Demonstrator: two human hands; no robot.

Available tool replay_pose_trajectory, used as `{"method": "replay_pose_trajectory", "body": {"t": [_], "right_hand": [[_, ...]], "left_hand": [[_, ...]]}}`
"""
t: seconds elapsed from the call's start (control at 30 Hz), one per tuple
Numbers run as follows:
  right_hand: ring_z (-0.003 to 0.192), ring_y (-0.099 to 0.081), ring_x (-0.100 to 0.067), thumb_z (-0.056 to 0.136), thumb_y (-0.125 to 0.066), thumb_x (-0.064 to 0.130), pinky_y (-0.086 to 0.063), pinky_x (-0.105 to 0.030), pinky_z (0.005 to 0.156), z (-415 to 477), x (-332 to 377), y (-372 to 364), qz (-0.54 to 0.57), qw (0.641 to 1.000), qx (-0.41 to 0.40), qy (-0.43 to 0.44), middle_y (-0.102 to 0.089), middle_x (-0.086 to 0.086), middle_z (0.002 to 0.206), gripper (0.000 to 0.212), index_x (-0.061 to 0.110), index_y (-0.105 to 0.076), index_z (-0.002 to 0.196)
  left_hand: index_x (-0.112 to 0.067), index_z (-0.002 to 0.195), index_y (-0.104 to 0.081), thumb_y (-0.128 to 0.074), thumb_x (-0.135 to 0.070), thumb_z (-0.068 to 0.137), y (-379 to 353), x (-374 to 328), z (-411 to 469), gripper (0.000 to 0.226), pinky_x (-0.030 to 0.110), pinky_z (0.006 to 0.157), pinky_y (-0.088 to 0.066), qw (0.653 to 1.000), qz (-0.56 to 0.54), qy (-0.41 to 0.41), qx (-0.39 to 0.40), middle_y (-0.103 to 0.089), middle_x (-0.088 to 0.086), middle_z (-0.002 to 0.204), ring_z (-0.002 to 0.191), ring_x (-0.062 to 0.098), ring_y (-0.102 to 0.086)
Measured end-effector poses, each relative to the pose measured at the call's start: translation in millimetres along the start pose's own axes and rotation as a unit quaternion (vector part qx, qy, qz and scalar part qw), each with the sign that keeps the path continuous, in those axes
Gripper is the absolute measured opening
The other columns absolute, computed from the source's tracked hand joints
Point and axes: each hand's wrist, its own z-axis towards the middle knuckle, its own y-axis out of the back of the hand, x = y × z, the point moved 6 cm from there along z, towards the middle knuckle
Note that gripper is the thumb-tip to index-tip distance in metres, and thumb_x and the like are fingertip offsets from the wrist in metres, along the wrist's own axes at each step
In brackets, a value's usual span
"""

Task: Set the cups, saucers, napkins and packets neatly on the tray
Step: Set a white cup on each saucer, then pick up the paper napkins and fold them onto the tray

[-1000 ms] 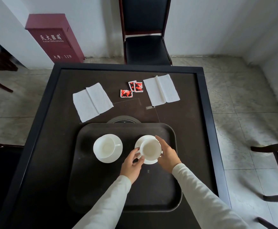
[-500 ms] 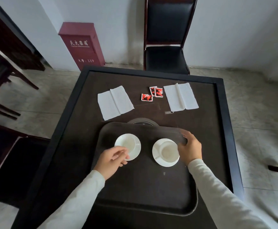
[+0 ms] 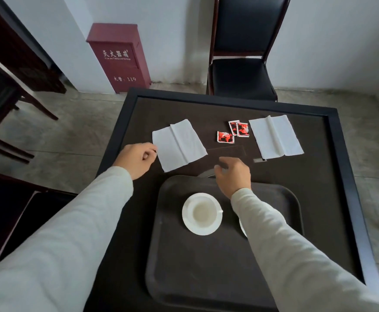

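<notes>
- Head view, change since the earlier frames: both hands have left the cups and moved up-frame, off the tray [image 3: 161, 255] and toward the items lying on the table [image 3: 332, 199].
- Head view, left hand [image 3: 136, 157]: at centre left of the frame, fingers loosely curled, fingertips touching or just beside the left edge of the left napkin [image 3: 179, 144]. It is empty; whether a pinch on the edge has begun cannot be told.
- Head view, right hand [image 3: 234, 174]: at frame centre, above the far rim of the tray, fingers half spread and bent downward, holding nothing. It points toward the packets [image 3: 233, 132].
- Handling, napkins: the left napkin and the right napkin [image 3: 275, 136] are thin, creased paper, light and limp. Judgement: lift by an edge or corner; a flat grasp would crumple them.
- Handling, packets: three red packets lie between the napkins, two overlapping. They look small, light and slick. Judgement: pinch each by its edge.
- Containers: the tray holds one white cup [image 3: 203, 212] upright on its saucer [image 3: 203, 230], apparently empty. A second saucer [image 3: 242, 228] shows only as a sliver beside the right sleeve; its cup is hidden.
- Remaining: napkins and packets are not yet on the tray.
</notes>
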Motion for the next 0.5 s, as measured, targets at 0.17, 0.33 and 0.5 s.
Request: {"method": "replay_pose_trajectory", "body": {"t": [0.17,0.33,0.5], "right_hand": [[0.114,-0.063,-0.031,0.093,-0.065,0.024,-0.049,-0.033,0.093,22.7,30.2,-53.6,-0.012,0.999,0.027,-0.015,-0.067,-0.012,0.126,0.033,0.009,-0.07,0.122],[0.117,-0.059,-0.031,0.096,-0.062,0.027,-0.05,-0.039,0.096,47.4,43.4,-98.7,-0.051,0.997,0.059,-0.027,-0.063,-0.013,0.129,0.041,0.011,-0.063,0.134],[0.115,-0.058,-0.031,0.097,-0.061,0.027,-0.05,-0.038,0.089,64.1,42.8,-127.1,-0.101,0.992,0.064,-0.047,-0.06,-0.014,0.126,0.036,0.009,-0.065,0.128]], "left_hand": [[-0.019,0.134,-0.064,-0.056,-0.018,0.101,-10.9,-1.5,57.0,0.034,0.046,0.096,-0.054,0.99,0.108,-0.083,0.047,-0.066,0.004,0.129,0.115,0.029,-0.063],[-0.019,0.147,-0.053,-0.054,-0.015,0.102,-31.2,1.9,104.4,0.045,0.043,0.108,-0.044,0.976,0.158,-0.132,0.066,-0.051,0.001,0.154,0.138,0.026,-0.049],[-0.018,0.15,-0.049,-0.051,-0.001,0.099,-49.9,3.5,141.6,0.054,0.045,0.112,-0.041,0.948,0.235,-0.2,0.075,-0.04,0.005,0.161,0.147,0.027,-0.037]]}}
